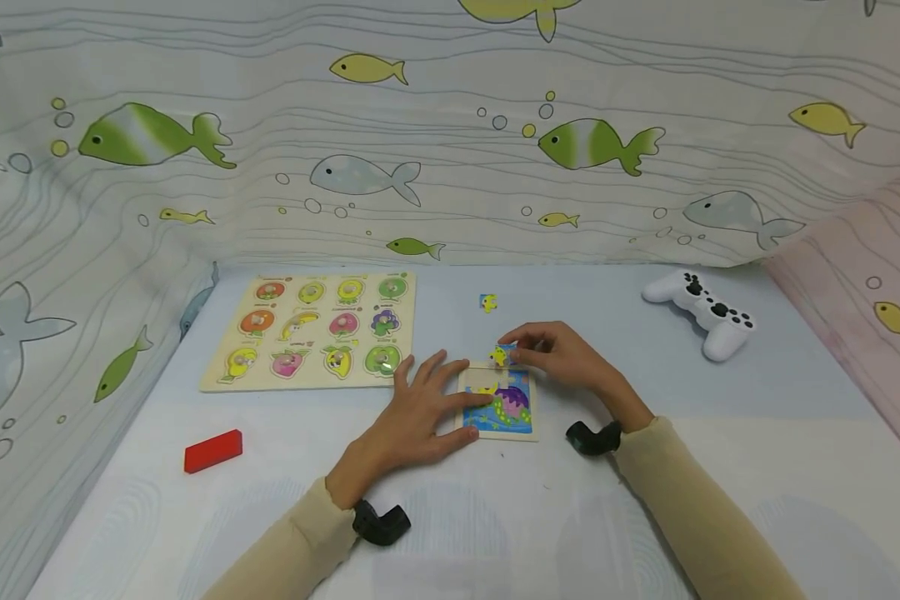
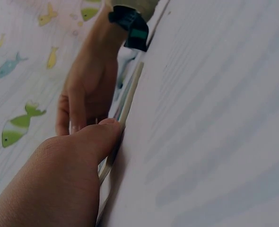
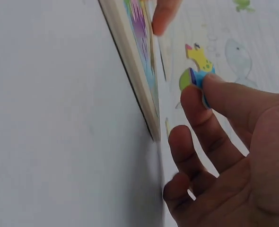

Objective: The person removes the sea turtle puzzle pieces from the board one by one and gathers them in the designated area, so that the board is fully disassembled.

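Note:
In the head view my right hand (image 1: 566, 357) pinches a small jigsaw piece (image 1: 499, 357), yellow and blue, above the upper edge of a small wooden puzzle board (image 1: 521, 437). The right wrist view shows the piece (image 3: 198, 78) between thumb and index finger, clear of the board (image 3: 130, 66). My left hand (image 1: 420, 412) is spread over the board's left side, its fingers extended; in the left wrist view its thumb (image 2: 101, 135) touches the board's edge. The board carries a purple, green and yellow picture, with a bare wooden patch at the upper left.
Another loose jigsaw piece (image 1: 488, 302) lies beyond the board. A larger fruit peg puzzle (image 1: 318, 387) stands to the left, close to my left fingertips. A red block (image 1: 213, 452) lies at the front left, and a white game controller (image 1: 701, 312) at the back right.

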Motion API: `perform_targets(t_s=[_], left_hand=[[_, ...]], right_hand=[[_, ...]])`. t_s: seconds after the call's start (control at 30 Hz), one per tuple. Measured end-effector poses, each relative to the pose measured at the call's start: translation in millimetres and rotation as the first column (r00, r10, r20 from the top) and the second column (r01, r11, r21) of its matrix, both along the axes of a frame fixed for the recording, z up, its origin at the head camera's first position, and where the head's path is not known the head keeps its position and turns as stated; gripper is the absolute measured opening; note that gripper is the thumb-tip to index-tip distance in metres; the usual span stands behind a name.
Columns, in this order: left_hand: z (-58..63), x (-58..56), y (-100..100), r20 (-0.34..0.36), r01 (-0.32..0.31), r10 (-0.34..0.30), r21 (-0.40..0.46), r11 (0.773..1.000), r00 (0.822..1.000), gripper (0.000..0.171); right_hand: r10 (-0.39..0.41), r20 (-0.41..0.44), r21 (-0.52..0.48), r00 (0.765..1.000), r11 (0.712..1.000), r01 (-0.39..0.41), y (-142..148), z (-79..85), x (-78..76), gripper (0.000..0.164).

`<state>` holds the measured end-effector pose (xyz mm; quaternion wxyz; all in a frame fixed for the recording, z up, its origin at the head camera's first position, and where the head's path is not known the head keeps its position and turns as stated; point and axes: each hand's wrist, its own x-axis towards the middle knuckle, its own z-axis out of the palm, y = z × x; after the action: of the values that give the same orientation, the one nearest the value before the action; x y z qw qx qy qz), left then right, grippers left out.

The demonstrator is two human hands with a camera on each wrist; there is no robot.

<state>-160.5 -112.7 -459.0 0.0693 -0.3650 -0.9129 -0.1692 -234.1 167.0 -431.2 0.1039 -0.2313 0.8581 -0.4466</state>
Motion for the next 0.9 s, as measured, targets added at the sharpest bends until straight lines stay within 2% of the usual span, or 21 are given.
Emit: perform_targets(t_s=[0.17,0.4,0.6,0.9], left_hand=[[0.3,-0.3,0,-0.010,-0.001,0.001,0.000,1.000,1.000,0.044],[-0.6,0.7,0,-0.001,0.002,-0.002,0.008,1.000,1.000,0.045],[-1.8,1.6,-1,-0.012,0.007,-0.007,0.030,1.000,1.000,0.044],[0.0,2.7,0,-0.005,0.000,0.000,0.017,1.000,1.000,0.044]], right_hand=[[-0.079,-0.006,0.013,0.997,0.997,0.079,11,0.7,-7.9,0.026],[-0.136,0.011,0.029,0.991,0.990,0.135,22,3.0,-26.0,0.027],[-0.146,0.014,0.046,0.989,0.988,0.146,26,4.8,-43.2,0.028],[-0.159,0.014,0.093,0.987,0.983,0.157,28,6.4,-63.8,0.028]])
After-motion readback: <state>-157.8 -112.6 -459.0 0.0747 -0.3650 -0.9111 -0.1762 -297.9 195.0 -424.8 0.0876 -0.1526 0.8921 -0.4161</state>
